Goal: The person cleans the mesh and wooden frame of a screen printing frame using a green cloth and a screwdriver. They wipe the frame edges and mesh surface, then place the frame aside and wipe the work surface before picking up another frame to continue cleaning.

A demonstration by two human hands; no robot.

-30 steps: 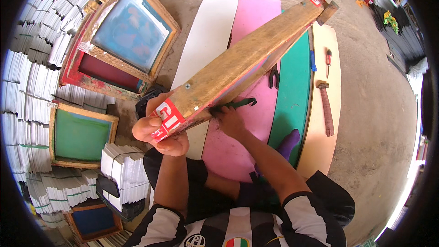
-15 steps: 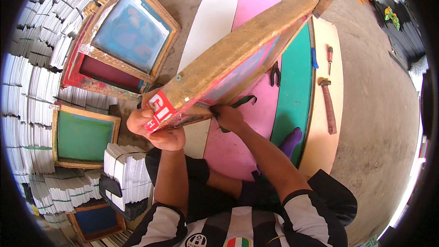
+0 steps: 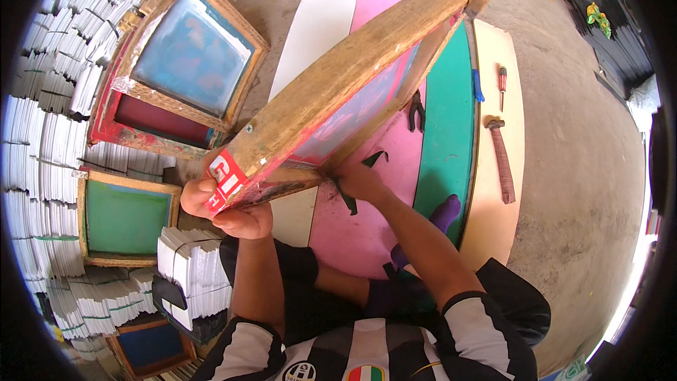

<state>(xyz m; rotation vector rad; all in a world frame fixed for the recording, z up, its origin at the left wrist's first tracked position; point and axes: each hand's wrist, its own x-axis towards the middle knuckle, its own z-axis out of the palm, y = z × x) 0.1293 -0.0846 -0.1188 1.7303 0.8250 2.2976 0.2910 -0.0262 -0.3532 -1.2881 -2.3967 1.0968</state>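
A wooden screen-printing frame [image 3: 303, 70] is tilted up on edge in front of me, its pale pink-and-blue mesh facing right. Around its near left corner, over the red tape, my left hand [image 3: 236, 215] is closed. My right hand [image 3: 360, 182] is curled at the frame's lower inner corner. A dark green strip [image 3: 350, 201] sticks out on both sides of the right fingers. The fingertips are partly hidden, so I cannot see how they meet the wood.
Pliers [image 3: 416, 111], a hammer [image 3: 501, 162], a screwdriver [image 3: 502, 88] and a blue object [image 3: 478, 86] lie on coloured boards [image 3: 451, 120] to the right. More screen frames [image 3: 243, 92] lean at left against stacked white paper [image 3: 42, 134]. My sock-covered foot [image 3: 444, 212] rests on the green board.
The frame has shifted slightly left with my left hand, and its mesh shows a little more. My right hand stays at the lower corner with the green strip.
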